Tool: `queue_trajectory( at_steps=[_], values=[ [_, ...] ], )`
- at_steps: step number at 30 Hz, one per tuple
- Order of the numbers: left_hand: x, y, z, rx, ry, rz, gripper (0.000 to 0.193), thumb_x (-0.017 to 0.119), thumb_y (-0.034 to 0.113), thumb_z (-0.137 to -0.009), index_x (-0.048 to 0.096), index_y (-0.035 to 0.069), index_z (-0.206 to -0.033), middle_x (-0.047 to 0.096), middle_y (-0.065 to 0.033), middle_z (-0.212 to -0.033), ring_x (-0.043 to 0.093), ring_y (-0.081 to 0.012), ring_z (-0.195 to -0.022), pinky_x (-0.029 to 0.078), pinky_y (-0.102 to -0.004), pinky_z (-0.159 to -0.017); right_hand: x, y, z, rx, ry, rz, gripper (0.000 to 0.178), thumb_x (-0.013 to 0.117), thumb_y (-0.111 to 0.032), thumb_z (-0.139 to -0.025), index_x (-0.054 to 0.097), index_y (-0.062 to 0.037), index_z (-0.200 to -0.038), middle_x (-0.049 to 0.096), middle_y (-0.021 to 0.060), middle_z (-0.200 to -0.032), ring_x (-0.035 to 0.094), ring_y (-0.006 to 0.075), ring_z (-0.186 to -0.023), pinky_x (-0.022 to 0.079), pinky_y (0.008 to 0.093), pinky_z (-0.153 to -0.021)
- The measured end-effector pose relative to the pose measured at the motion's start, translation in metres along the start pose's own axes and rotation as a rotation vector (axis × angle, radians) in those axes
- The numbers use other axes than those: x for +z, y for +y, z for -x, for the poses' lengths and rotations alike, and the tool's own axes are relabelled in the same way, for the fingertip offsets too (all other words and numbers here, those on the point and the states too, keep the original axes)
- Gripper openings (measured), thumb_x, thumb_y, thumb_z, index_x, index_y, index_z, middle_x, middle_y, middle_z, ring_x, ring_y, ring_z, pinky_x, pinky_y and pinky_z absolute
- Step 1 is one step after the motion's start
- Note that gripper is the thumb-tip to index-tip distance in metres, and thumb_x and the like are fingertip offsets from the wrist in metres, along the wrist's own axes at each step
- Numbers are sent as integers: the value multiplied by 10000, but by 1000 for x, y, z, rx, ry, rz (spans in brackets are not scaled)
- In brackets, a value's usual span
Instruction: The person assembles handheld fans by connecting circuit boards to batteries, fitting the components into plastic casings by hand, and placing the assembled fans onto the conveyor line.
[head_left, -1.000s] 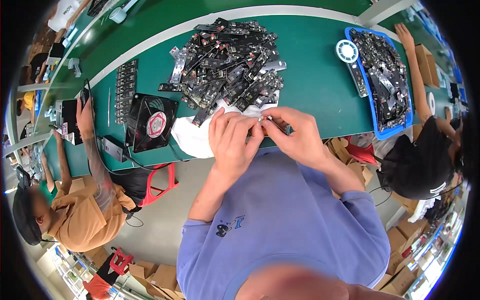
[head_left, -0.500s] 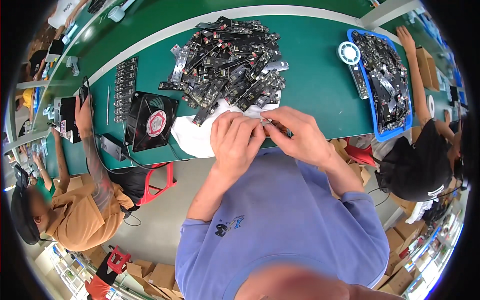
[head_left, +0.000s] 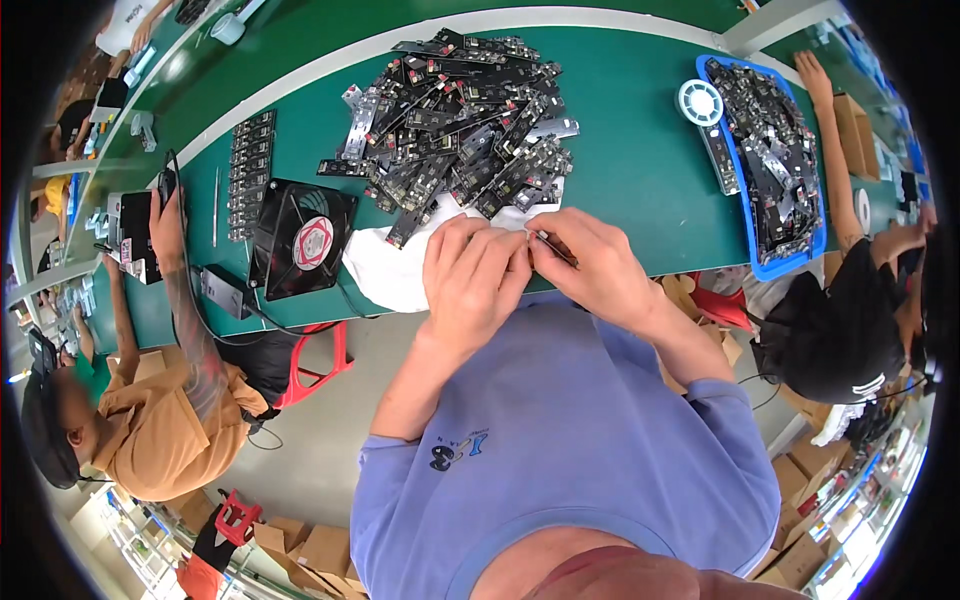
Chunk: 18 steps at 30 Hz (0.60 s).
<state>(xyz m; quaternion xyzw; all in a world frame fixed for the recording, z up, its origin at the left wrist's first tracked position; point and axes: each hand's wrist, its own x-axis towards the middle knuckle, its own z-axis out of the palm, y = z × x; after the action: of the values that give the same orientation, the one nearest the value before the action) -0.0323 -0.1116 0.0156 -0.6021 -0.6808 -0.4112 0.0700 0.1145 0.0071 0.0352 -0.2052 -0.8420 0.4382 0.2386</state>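
Note:
Both my hands meet at the table's near edge, fingers pinched together. My left hand (head_left: 474,272) is closed, its fingertips against the right ones. My right hand (head_left: 598,268) is closed round a small piece with a thin dark edge (head_left: 556,248); fingers cover most of it, so its kind cannot be told. Under and beside the left fingers lies a white cloth (head_left: 388,276). Just beyond it rises a large heap of slim black circuit boards (head_left: 460,120), some with silvery metal plates.
Left of the cloth stands a black fan (head_left: 303,240), with a power adapter (head_left: 226,293) and cables beside it. A row of boards (head_left: 251,175) lies behind. At right, a blue tray (head_left: 778,268) holds more boards; a round white-and-blue piece (head_left: 699,103) touches its edge. Co-workers sit on both sides.
My right hand has turned slightly and its fingers have closed in toward the left; the small piece shows at a different angle. My left hand has hardly moved.

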Motion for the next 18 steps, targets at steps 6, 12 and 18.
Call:
queue_trajectory(
  at_steps=[6,12,18],
  values=[
    [0,0,1,4,-10,-9,214,828,39,-785,742,70,-980,729,-31,-926,670,-264,-968,522,-442,-953,2,2,0,-65,33,29,223,773,-6,-906,701,20,-1115,709,129,-934,676,210,-689,541,335,-600],
    [3,-2,6,4,8,-16,227,837,60,-785,736,81,-987,723,-17,-937,655,-264,-993,506,-445,-977,4,3,-3,-125,44,75,229,781,10,-879,699,15,-1093,710,133,-909,698,249,-697,556,350,-600],
    [3,1,6,-4,5,-21,208,842,67,-776,738,85,-955,722,-11,-902,657,-265,-998,490,-453,-1021,-1,7,-5,-153,-1,49,228,781,23,-853,703,11,-1067,708,130,-898,701,282,-714,563,372,-624]
  ],
)
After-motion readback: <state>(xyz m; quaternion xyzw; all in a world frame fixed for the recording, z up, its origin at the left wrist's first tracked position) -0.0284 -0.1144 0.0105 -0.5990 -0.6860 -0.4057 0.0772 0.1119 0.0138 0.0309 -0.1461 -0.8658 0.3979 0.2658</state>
